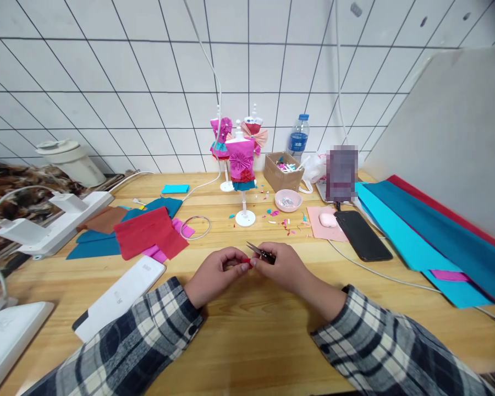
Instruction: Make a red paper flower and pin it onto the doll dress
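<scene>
In the head view, my left hand pinches a small red piece of crepe paper or cloth between thumb and fingers. My right hand is closed around small dark-handled scissors, their pointed tip facing up and left; its thumb also meets the red piece. Both hands are close together above the front middle of the table. Behind them stands a small white dress form wearing a magenta top, with a pleated rosette, a red band and a teal skirt.
Two more dressed forms stand behind. Nearby are a cardboard box, pink bowl, water bottle and black phone. Red sheets lie left, teal sheets right. A white cable crosses the wooden table.
</scene>
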The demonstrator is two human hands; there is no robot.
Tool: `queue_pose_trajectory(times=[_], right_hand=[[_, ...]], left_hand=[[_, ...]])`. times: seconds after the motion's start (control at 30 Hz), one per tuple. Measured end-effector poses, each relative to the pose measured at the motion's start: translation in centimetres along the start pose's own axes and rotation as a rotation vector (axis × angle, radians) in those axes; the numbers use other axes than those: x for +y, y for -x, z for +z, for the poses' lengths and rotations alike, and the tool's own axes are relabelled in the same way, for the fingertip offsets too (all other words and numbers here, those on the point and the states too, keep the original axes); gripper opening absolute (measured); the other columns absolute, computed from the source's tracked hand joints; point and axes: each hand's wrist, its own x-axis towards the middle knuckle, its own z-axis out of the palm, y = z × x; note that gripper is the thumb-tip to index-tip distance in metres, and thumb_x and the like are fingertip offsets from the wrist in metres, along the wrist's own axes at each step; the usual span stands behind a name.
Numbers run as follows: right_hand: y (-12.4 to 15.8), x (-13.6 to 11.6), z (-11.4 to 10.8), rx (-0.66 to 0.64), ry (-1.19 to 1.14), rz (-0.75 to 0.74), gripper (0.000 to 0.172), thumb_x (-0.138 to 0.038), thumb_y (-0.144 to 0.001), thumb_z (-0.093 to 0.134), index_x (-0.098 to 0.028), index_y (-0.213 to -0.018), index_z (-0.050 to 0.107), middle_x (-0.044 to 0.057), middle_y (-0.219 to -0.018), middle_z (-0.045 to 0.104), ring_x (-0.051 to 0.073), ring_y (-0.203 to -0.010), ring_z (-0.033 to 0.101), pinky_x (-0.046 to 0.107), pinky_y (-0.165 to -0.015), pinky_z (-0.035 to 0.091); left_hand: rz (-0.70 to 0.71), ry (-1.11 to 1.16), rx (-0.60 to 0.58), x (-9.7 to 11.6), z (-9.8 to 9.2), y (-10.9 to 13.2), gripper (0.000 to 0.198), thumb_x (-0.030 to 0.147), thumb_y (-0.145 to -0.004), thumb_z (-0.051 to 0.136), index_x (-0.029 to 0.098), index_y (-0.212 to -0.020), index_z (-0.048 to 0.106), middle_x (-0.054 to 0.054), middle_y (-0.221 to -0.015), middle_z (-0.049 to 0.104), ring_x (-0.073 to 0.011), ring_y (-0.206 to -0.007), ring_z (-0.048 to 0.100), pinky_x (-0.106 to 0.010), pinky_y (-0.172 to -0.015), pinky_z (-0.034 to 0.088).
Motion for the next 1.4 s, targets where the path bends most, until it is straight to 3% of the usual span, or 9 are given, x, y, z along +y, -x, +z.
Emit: queue_pose_trajectory(times=[0.1, 0.23, 0.47, 0.63, 0.77, 1.0, 1.1, 1.23, 1.4], right_hand=[[-0.3, 0.3, -0.2, 0.067, -0.043, 0.023, 0.013, -0.028, -0.076, 0.056, -0.017, -0.072, 0.061, -0.003, -0.062, 0.055, 0.011, -0.060, 0.046, 0.023, -0.056, 0.033], [-0.5, 0.7, -0.2, 0.119, -0.216, 0.102, 0.018, -0.035, -0.076, 0.059, -0.017, -0.076, 0.061, -0.002, -0.062, 0.053, 0.011, -0.058, 0.045, 0.024, -0.055, 0.034], [-0.3, 0.2, 1.0, 0.074, -0.450, 0.166, 0.023, -0.040, -0.074, 0.062, -0.017, -0.076, 0.063, -0.003, -0.060, 0.053, 0.010, -0.052, 0.043, 0.024, -0.051, 0.034], [-0.1, 0.2, 0.3, 0.095, -0.304, 0.102, 0.028, -0.037, -0.075, 0.061, -0.016, -0.092, 0.065, -0.006, -0.057, 0.043, 0.010, -0.054, 0.040, 0.023, -0.053, 0.032], [0.0, 0.2, -0.2, -0.018, -0.180, 0.043, 0.026, -0.037, -0.075, 0.062, -0.018, -0.092, 0.068, -0.008, -0.052, 0.032, 0.009, -0.051, 0.032, 0.023, -0.051, 0.026], [0.0, -0.1, -0.2, -0.083, 0.010, -0.026, 0.012, -0.028, -0.071, 0.065, -0.019, -0.078, 0.070, -0.004, -0.058, 0.048, 0.010, -0.057, 0.042, 0.022, -0.052, 0.030], [0.1, 0.0, -0.1, -0.102, 0.012, -0.048, 0.010, -0.026, -0.070, 0.064, -0.020, -0.076, 0.069, -0.003, -0.063, 0.053, 0.010, -0.060, 0.045, 0.022, -0.054, 0.031], [0.0, 0.3, 0.0, -0.132, -0.043, 0.005, 0.004, -0.022, -0.068, 0.062, -0.019, -0.070, 0.064, -0.006, -0.055, 0.046, 0.008, -0.054, 0.039, 0.021, -0.051, 0.028], [-0.1, 0.1, 0.3, -0.090, -0.295, 0.108, 0.008, -0.023, -0.069, 0.060, -0.017, -0.069, 0.056, -0.007, -0.055, 0.043, 0.008, -0.053, 0.037, 0.021, -0.050, 0.028]], left_hand=[[0.002, 0.081, 0.003, 0.0, -0.1, 0.0, 0.036, 0.036, -0.073, 0.069, 0.015, -0.101, 0.063, -0.008, -0.099, 0.066, -0.0207, -0.094, 0.061, -0.033, -0.085, 0.047], [-0.036, 0.070, 0.100, -0.2, 0.2, -0.2, 0.054, 0.036, -0.068, 0.074, 0.017, -0.117, 0.058, -0.006, -0.098, 0.065, -0.0196, -0.089, 0.061, -0.035, -0.082, 0.049], [-0.047, 0.083, 0.194, 0.5, 0.6, -0.2, 0.028, 0.042, -0.073, 0.068, 0.015, -0.082, 0.068, -0.005, -0.084, 0.070, -0.0191, -0.081, 0.061, -0.030, -0.078, 0.046], [-0.053, -0.040, 0.167, 0.6, 0.6, 0.0, 0.028, 0.043, -0.074, 0.065, 0.015, -0.077, 0.067, -0.003, -0.074, 0.067, -0.0163, -0.070, 0.058, -0.027, -0.067, 0.045], [0.042, -0.256, 0.118, 0.4, 0.7, 0.2, 0.021, 0.038, -0.076, 0.063, 0.017, -0.074, 0.066, -0.003, -0.073, 0.064, -0.0161, -0.070, 0.056, -0.026, -0.064, 0.043], [0.051, -0.417, 0.093, 0.3, 0.4, 0.3, 0.021, 0.036, -0.076, 0.062, 0.018, -0.065, 0.064, -0.001, -0.069, 0.063, -0.0154, -0.066, 0.055, -0.025, -0.061, 0.040], [0.072, -0.449, 0.061, 0.5, 0.3, 0.3, 0.020, 0.035, -0.076, 0.062, 0.018, -0.065, 0.064, -0.002, -0.069, 0.064, -0.0155, -0.066, 0.055, -0.025, -0.061, 0.040], [0.108, -0.430, 0.038, 0.7, 0.3, 0.4, 0.016, 0.032, -0.074, 0.063, 0.019, -0.065, 0.065, -0.001, -0.069, 0.064, -0.0153, -0.066, 0.055, -0.025, -0.063, 0.041], [0.072, -0.317, 0.077, 0.9, 0.4, 0.4, 0.016, 0.034, -0.075, 0.064, 0.019, -0.074, 0.067, -0.002, -0.073, 0.066, -0.0161, -0.070, 0.057, -0.025, -0.064, 0.043]])
